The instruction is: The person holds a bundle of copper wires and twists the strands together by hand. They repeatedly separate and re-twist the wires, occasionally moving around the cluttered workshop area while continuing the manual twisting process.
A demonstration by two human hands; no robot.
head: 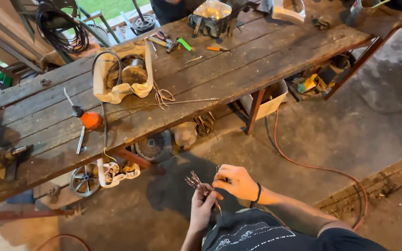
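Observation:
Low in the view, my left hand (202, 208) is closed around a small bundle of thin copper wires (195, 181) whose bare ends fan out above my fist. My right hand (238, 182), with a dark band at the wrist, pinches the wires just to the right of the bundle, touching my left hand. Both hands are held over the concrete floor (331, 135), in front of a long wooden workbench (238, 60).
On the bench lie a beige motor housing (124, 74) with loose wires, an orange-bodied tool (90, 119), pliers and screwdrivers (173, 44), a metal part (212, 18). Under it sit a fan grille (154, 146), a wheel (84, 180), a box (268, 102). An orange cable (303, 162) crosses the floor.

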